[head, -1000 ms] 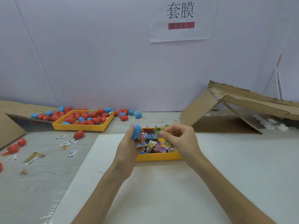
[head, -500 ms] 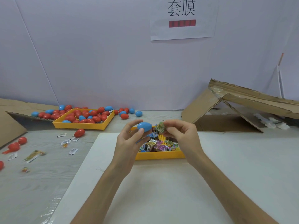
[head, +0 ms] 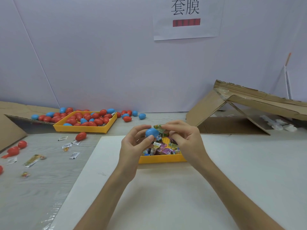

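Note:
My left hand (head: 134, 145) grips a blue plastic egg (head: 152, 132) between thumb and fingers, lying sideways above the near yellow tray (head: 162, 158). My right hand (head: 184, 138) pinches a small green printed wrapper (head: 160, 127) that touches the egg's right end. The tray below holds several colourful printed wrappers (head: 163, 149). Both hands hover over the tray's back half and hide part of it.
A second yellow tray (head: 83, 128) at the back left is piled with red and blue eggs, and more lie around it. Loose red eggs (head: 80, 136) and small packets (head: 74, 155) are scattered on the left. An opened cardboard box (head: 232, 113) lies at the right. A white board (head: 166, 188) covers the table's middle.
The blue egg has been turned from upright to lying sideways in my left hand. My right hand has brought the green wrapper up against the egg's end.

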Action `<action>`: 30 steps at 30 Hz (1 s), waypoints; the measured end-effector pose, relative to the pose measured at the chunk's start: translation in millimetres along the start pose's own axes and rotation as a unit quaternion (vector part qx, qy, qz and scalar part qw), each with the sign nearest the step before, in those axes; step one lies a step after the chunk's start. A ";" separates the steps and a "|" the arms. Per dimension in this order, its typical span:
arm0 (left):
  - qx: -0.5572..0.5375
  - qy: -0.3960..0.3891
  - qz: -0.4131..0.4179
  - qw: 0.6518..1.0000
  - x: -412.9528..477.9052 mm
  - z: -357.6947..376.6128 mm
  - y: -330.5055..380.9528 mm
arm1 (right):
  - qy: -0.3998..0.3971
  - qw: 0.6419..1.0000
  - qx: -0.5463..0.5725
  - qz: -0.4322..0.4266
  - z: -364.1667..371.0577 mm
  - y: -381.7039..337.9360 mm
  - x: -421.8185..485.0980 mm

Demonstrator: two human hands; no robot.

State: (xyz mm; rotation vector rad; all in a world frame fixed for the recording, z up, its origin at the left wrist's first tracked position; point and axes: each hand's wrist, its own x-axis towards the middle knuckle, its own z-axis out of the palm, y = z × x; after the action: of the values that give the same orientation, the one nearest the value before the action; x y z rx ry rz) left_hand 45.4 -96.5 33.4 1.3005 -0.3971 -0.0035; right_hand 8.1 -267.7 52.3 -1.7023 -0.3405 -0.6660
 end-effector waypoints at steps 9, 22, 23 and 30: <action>-0.006 0.012 0.005 1.000 1.1 -0.3 -1.1 | -0.026 0.998 -0.048 -0.024 0.0 1.3 -0.9; -0.006 0.020 0.014 1.000 -1.2 3.7 2.6 | -0.039 0.989 -0.128 -0.066 0.6 3.9 -1.4; -0.004 0.022 0.014 1.000 -1.2 3.6 3.1 | -0.040 0.988 -0.134 -0.071 0.7 4.5 -1.4; 0.025 0.027 0.011 0.999 -0.1 2.5 2.4 | -0.056 0.979 -0.169 -0.097 2.0 6.7 -4.1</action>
State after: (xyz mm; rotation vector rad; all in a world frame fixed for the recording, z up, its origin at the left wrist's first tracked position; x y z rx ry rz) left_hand 44.0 -98.1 36.2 1.3431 -0.3672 0.0599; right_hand 9.1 -266.9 44.3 -2.0536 -0.4996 -0.8071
